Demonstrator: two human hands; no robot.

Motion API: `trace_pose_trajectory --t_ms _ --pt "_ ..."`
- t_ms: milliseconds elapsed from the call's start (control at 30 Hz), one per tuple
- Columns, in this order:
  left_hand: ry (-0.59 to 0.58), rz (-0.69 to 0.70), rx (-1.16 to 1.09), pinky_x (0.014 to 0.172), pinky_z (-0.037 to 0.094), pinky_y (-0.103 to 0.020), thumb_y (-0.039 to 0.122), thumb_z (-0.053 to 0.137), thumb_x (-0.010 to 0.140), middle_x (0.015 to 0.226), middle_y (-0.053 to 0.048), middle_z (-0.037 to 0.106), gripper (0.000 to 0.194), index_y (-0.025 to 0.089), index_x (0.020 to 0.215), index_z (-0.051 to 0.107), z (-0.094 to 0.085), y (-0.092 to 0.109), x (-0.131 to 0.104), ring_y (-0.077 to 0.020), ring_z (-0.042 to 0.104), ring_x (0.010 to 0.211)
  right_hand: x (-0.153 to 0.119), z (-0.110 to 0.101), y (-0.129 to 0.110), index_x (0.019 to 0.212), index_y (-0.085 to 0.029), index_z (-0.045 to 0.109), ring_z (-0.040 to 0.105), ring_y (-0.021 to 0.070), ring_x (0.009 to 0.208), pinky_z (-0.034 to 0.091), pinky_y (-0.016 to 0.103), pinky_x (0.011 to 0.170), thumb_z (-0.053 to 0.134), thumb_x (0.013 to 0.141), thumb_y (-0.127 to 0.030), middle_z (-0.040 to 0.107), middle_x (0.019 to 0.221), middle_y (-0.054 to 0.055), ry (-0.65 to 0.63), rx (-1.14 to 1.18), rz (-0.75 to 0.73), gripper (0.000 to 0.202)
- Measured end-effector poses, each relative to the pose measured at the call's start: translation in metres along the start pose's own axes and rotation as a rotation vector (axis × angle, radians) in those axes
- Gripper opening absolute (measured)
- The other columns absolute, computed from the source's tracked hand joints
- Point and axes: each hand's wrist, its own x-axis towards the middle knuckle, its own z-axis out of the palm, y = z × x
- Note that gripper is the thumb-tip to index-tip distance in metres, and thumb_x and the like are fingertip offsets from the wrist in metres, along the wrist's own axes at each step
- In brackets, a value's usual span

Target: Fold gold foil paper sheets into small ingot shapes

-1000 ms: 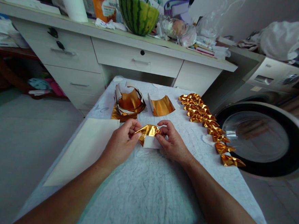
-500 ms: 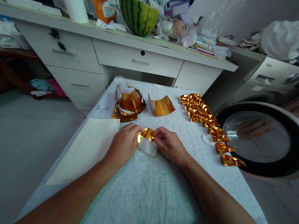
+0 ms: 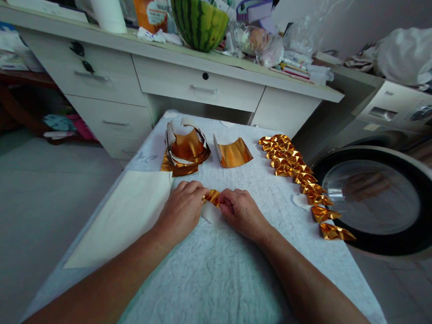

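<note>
Between my two hands is a sheet of gold foil paper (image 3: 212, 197), its gold part folded into a narrow band and its white backing showing toward me. My left hand (image 3: 187, 204) pinches the left end, and my right hand (image 3: 241, 209) grips the right end with curled fingers. The fingertips partly hide the sheet. Just beyond them lies a single curved gold sheet (image 3: 235, 153). Left of that sits a curled stack of gold sheets (image 3: 187, 147). A row of folded gold foil pieces (image 3: 303, 178) runs down the table's right side.
A cloth-covered table (image 3: 207, 280) carries all this, with a pale flat sheet (image 3: 123, 219) at its left. Behind stands a white desk (image 3: 202, 89) with a cut watermelon (image 3: 198, 20) among clutter. At right, a washing machine's round door (image 3: 376, 200) hangs open against the table side.
The gold part of the sheet in my hands has become narrower, folded over. My right hand has moved slightly left, closer to my left hand. The other pieces lie as before.
</note>
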Motion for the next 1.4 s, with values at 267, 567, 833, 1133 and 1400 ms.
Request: trace_pose_trajectory --t_ms 267,567,833,1133,1400 --pt "-0.037 0.009 -0.051 0.089 0.046 -0.038 0.005 0.042 0.088 0.099 -0.009 0.058 0.03 0.016 0.105 0.064 0.001 0.001 0.0 -0.0232 0.052 0.096 -0.002 0.001 0.0 0.082 -0.019 0.058 0.053 0.0151 0.075 0.036 0.029 0.077 0.052 0.08 -0.007 0.061 0.074 0.0 0.001 -0.002 -0.017 0.014" --pt "-0.069 0.042 -0.132 0.09 0.047 -0.036 0.002 0.04 0.086 0.101 -0.007 0.06 0.037 0.018 0.111 0.061 0.005 0.0 0.0 -0.0212 0.054 0.098 -0.002 -0.005 -0.004 0.081 -0.018 0.059 0.052 0.0168 0.084 0.038 0.029 0.079 0.05 0.076 0.001 0.06 0.085 0.003 -0.03 0.065 -0.102 0.021" --pt "-0.1 -0.012 -0.179 0.087 0.046 -0.037 0.005 0.046 0.081 0.096 -0.005 0.056 0.02 0.019 0.084 0.06 -0.005 0.004 -0.001 -0.0206 0.055 0.093 -0.01 -0.014 -0.007 0.09 -0.018 0.059 0.05 0.0202 0.087 0.039 0.033 0.079 0.07 0.077 -0.034 0.056 0.093 0.006 -0.131 0.027 -0.149 0.023" --pt "-0.146 -0.023 -0.268 0.093 0.044 -0.042 0.017 0.061 0.074 0.104 -0.005 0.052 0.01 0.022 0.082 0.06 -0.009 0.004 -0.005 -0.0237 0.052 0.102 -0.012 -0.017 -0.013 0.096 -0.02 0.057 0.046 0.0218 0.091 0.039 0.037 0.082 0.071 0.07 -0.029 0.052 0.099 0.006 -0.19 -0.06 -0.138 0.031" --pt "-0.176 -0.017 -0.286 0.093 0.045 -0.042 0.024 0.07 0.066 0.105 -0.004 0.05 0.021 0.023 0.085 0.06 -0.01 0.004 -0.004 -0.0253 0.05 0.102 -0.012 -0.017 -0.015 0.098 -0.021 0.059 0.047 0.0218 0.091 0.039 0.036 0.082 0.065 0.07 -0.022 0.053 0.098 0.006 -0.176 -0.047 -0.132 0.028"
